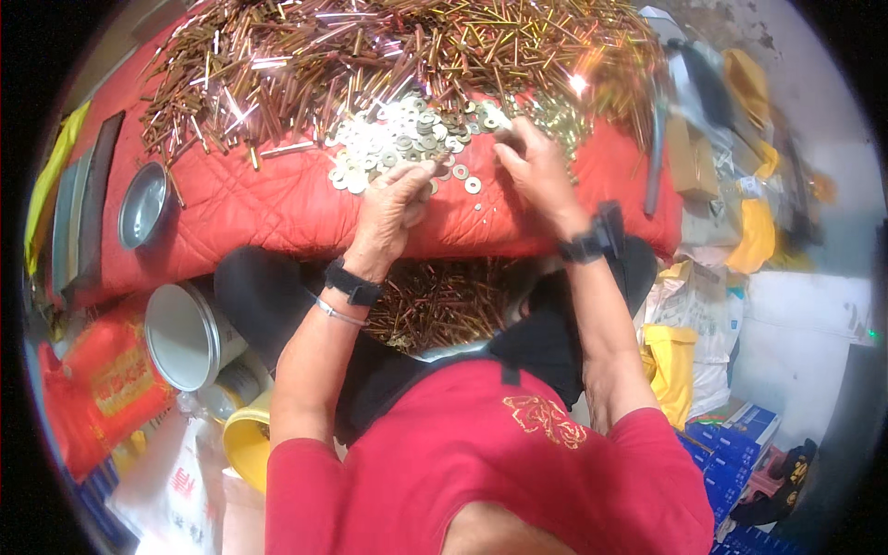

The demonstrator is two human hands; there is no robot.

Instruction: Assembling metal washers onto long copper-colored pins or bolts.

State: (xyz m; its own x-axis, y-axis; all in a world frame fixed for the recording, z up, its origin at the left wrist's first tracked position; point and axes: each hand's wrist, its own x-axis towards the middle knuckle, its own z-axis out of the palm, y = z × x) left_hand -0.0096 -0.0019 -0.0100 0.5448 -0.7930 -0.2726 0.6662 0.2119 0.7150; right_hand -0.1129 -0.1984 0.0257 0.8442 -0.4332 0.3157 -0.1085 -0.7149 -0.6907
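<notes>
My left hand (pixel 393 208) is closed in a pinch at the near edge of a pile of flat round washers (pixel 370 153). A small dark piece seems to poke out at its fingertips, too small to name. My right hand (pixel 536 171) is to the right of the pile, fingers bent and thumb drawn in. Whatever its fingertips hold is hidden or too small to make out. A few loose washers (pixel 473 185) lie between the two hands on the red quilted cover (pixel 268 208). Behind them spreads a big heap of copper-coloured metal rods (pixel 305 74).
A metal bowl (pixel 144 205) sits on the cover's left side. Below it stand a round pale bucket (pixel 176 338) and a yellow bucket (pixel 245 444). More rods (pixel 439 301) lie between my legs. Boxes (pixel 740 462) and yellow bags (pixel 668 365) are at the right.
</notes>
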